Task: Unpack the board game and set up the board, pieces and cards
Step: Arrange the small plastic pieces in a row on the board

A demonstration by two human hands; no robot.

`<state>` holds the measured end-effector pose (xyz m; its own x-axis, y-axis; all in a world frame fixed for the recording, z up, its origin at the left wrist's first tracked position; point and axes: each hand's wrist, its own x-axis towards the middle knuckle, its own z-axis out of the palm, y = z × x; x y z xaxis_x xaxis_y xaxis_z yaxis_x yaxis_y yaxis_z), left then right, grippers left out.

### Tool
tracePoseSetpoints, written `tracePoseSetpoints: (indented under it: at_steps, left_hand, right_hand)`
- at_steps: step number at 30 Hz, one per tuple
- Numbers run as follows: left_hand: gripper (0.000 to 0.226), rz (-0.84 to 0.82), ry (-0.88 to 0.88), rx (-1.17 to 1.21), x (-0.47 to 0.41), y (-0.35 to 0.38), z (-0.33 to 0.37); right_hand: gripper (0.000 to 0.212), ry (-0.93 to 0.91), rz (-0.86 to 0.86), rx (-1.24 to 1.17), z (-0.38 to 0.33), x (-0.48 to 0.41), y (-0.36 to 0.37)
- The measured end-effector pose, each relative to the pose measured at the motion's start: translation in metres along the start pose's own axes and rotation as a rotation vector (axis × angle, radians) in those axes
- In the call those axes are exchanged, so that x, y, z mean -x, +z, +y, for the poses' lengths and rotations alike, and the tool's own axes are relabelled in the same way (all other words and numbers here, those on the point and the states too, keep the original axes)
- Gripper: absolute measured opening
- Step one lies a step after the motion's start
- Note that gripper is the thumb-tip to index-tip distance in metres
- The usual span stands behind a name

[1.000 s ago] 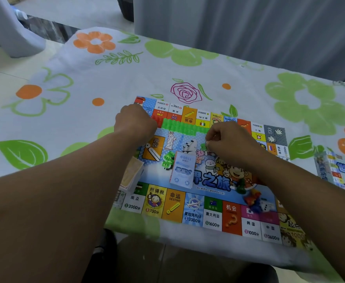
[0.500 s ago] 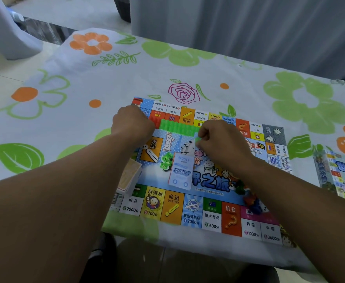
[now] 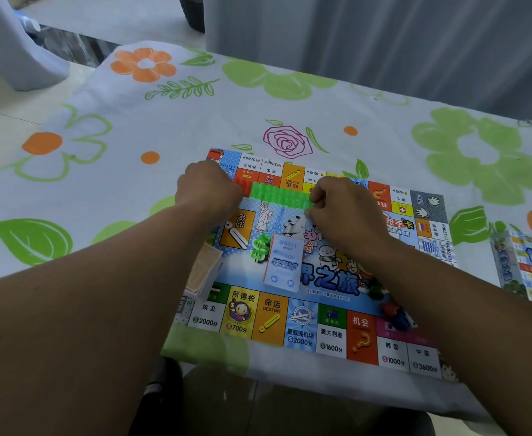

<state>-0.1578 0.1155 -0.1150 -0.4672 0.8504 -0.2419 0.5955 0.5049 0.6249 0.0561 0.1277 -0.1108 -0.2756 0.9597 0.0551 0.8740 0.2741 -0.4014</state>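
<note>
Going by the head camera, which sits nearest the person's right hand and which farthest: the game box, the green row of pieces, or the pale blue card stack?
1. green row of pieces: its right end meets the right hand, on the board's far side.
2. pale blue card stack: mid-board, toward the person.
3. game box: off the board, at the right edge.

The surface (image 3: 126, 202) is covered by a pale cloth (image 3: 384, 121) printed with green and orange flowers, leaves and one pink rose outline. The cloth's front edge hangs down toward the person. The board (image 3: 330, 335) lies flat and unfolded on it, near that edge. A stack of cards (image 3: 203, 269) sits at the board's left edge. The box (image 3: 528, 272) lies to the right, apart from the board and cut off by the frame.
</note>
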Motion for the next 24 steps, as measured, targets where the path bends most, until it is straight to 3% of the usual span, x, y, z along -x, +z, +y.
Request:
tracePoseSetpoints:
  at_steps: [20, 24]
  left_hand:
    - [0.030, 0.003, -0.009, 0.022, -0.002, 0.002, 0.000]
    - [0.031, 0.004, -0.004, 0.015, -0.003, 0.002, -0.001]
  right_hand:
    - [0.010, 0.014, -0.008, -0.030, -0.013, -0.001, -0.009]
    - [0.008, -0.126, -0.215, -0.071, -0.048, 0.004, -0.016]
